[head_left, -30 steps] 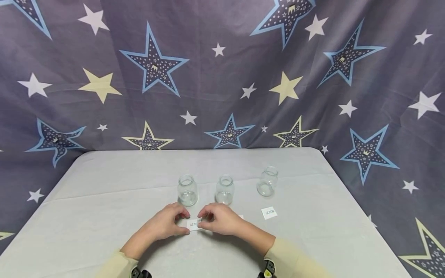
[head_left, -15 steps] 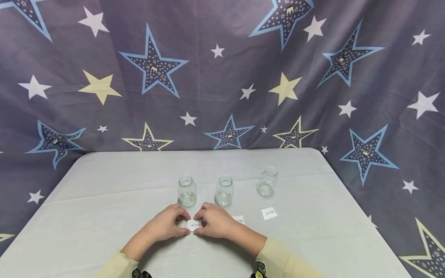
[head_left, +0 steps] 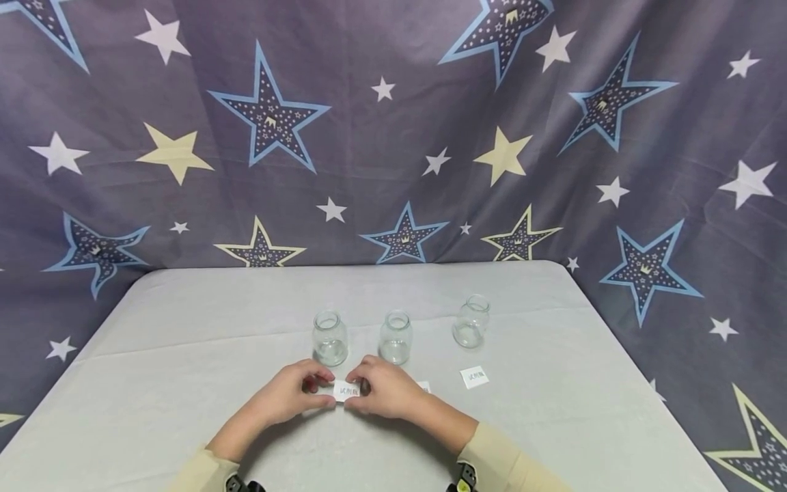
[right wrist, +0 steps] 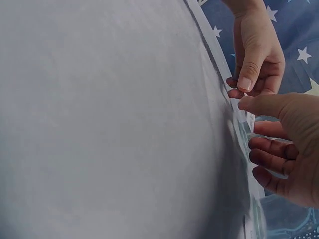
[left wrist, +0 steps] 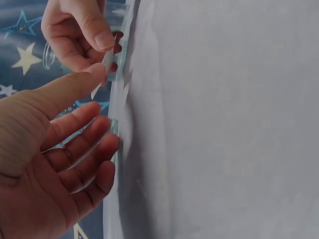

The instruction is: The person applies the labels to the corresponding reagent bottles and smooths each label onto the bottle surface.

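Observation:
A small white card [head_left: 347, 391] with handwritten characters is held between the two hands, in front of the left glass jar [head_left: 330, 344]. My left hand [head_left: 292, 393] pinches its left end, thumb at the near edge and fingers at the far edge. At the opposite end, my right hand [head_left: 386, 389] grips it with thumb and index finger. Seen edge-on in the left wrist view, the card [left wrist: 107, 59] is a thin tilted strip by the thumb tips. The other fingers of both hands are loosely bent. A second card [head_left: 424, 387] is mostly hidden behind the right hand.
A middle glass jar [head_left: 395, 344] stands just beyond the right hand, and a third jar [head_left: 471, 326] is farther right. In front of that one lies another white card [head_left: 474, 377]. The light cloth-covered table [head_left: 203, 307] meets a star-patterned curtain [head_left: 369, 137] behind.
The right hand first shifted left, uncovering more of the card's writing. Since then both hands have moved the card slightly away from the body, toward the left jar.

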`<state>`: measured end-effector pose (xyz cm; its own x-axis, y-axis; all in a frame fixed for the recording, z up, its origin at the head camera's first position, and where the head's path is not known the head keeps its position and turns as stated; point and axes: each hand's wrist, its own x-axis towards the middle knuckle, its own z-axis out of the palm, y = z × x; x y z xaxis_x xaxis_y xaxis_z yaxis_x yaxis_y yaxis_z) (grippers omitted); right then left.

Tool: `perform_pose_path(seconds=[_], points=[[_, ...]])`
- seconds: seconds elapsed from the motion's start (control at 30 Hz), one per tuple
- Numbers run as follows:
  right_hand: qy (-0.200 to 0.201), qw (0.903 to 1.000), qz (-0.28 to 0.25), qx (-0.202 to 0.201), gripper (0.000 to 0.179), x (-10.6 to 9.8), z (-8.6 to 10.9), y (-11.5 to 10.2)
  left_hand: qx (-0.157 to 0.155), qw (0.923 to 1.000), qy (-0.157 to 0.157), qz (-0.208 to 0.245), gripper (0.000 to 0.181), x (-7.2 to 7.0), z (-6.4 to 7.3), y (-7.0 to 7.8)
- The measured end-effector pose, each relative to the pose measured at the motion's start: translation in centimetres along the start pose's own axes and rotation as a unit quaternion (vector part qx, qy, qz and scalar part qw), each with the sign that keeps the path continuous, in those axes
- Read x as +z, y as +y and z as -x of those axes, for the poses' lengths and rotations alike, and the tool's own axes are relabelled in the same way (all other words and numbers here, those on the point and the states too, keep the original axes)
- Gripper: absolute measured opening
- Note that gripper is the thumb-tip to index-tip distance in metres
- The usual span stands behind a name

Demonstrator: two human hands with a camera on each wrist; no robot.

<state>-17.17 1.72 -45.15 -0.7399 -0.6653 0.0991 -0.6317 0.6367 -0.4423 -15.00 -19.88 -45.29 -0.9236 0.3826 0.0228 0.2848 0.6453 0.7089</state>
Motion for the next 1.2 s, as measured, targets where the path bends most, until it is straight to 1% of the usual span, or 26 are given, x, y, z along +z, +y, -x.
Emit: perform_pose_path(seconds=[0.1, 0.17, 0.33, 0.43, 0.7, 0.87, 1.03, 1.2], points=[[0.004, 1.0, -0.004, 0.006, 0.037, -0.27, 0.12, -0.02, -0.006, 0.9997, 0.002, 0.022, 0.031, -0.12, 0.02, -0.06], [0.008, 0.9999, -0.006, 0.007, 0.037, -0.42, 0.23, -0.05, -0.004, 0.9994, 0.0, 0.035, 0.028, -0.15, 0.08, -0.01], [0.022, 0.9996, -0.015, 0.009, 0.035, -0.59, 0.43, -0.02, 0.016, 0.9972, -0.007, 0.072, 0.019, -0.14, 0.15, 0.23], [0.03, 0.9993, -0.022, 0.009, 0.034, -0.6, 0.49, 0.08, 0.019, 0.9957, -0.012, 0.089, 0.016, -0.17, 0.16, 0.37], [0.041, 0.9986, -0.033, 0.01, 0.034, -0.66, 0.58, 0.18, 0.002, 0.9934, -0.03, 0.111, 0.014, -0.08, 0.33, 0.52], [0.044, 0.9979, -0.045, 0.013, 0.034, -0.67, 0.57, 0.04, 0.008, 0.9917, -0.027, 0.125, 0.014, 0.04, 0.32, 0.44], [0.045, 0.9974, -0.054, 0.017, 0.035, -0.7, 0.65, -0.16, 0.007, 0.9905, -0.027, 0.134, 0.014, 0.11, 0.31, 0.58], [0.052, 0.9968, -0.06, 0.008, 0.033, -0.77, 0.84, -0.34, 0.004, 0.9904, -0.021, 0.137, 0.014, 0.11, 0.27, 0.71]])
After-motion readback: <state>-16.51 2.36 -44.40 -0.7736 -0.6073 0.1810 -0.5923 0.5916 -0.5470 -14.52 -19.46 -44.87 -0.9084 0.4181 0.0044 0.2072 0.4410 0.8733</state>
